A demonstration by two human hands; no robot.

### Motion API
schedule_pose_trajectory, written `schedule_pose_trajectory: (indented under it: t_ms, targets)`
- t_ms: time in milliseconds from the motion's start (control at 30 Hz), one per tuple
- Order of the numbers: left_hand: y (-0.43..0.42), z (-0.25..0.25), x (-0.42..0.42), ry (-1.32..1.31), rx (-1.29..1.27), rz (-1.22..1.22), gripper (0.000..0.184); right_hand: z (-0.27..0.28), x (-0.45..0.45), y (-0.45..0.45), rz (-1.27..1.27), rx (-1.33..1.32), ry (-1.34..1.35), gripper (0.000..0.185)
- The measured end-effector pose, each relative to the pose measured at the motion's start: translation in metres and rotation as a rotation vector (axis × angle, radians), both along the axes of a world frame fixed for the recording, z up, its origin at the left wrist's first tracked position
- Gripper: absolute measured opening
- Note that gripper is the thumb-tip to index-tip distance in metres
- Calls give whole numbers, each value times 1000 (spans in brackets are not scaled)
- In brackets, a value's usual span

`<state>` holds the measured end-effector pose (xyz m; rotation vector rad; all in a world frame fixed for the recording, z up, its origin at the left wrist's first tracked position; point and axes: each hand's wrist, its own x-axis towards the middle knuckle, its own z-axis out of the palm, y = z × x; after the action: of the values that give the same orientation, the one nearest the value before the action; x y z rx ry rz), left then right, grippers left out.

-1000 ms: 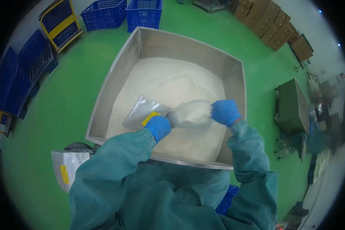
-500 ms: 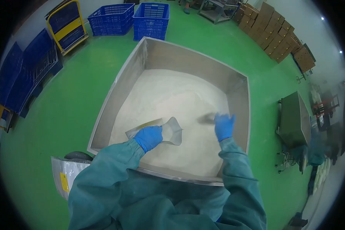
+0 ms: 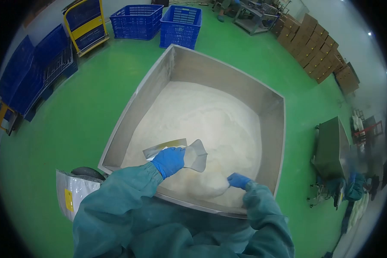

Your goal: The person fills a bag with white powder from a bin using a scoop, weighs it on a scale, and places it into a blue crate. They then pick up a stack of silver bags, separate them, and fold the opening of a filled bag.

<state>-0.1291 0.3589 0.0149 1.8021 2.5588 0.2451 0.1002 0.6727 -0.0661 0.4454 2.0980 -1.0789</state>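
Note:
A large stainless steel bin in front of me holds a broad bed of white powder. My left hand, in a blue glove, is closed on a silver foil pouch above the powder; the pouch's mouth gapes toward the right. My right hand, also gloved in blue, is low at the bin's near right side, closed round what looks like a scoop. A rounded heap of powder lies in front of its fingers and covers the scoop, so its shape is hidden.
A silver bag with a yellow label is outside the bin's near left corner. Blue crates and a yellow-framed trolley stand beyond. Stacked cartons are at the far right, with another metal bin nearer.
My right hand has moved down toward me and slightly left, and a heap of powder is now in front of it. My left hand still holds the pouch, almost in place.

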Motion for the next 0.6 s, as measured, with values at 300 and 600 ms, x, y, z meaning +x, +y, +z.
schedule_pose_trajectory:
  t_ms: [300,600]
  targets:
    - [1,-9,12,-102,11,71,36,235,-78,-55,266,913,453,26]
    - [-10,6,0,-110,-172,18,32,231,-131,-114,591,1305,921,20]
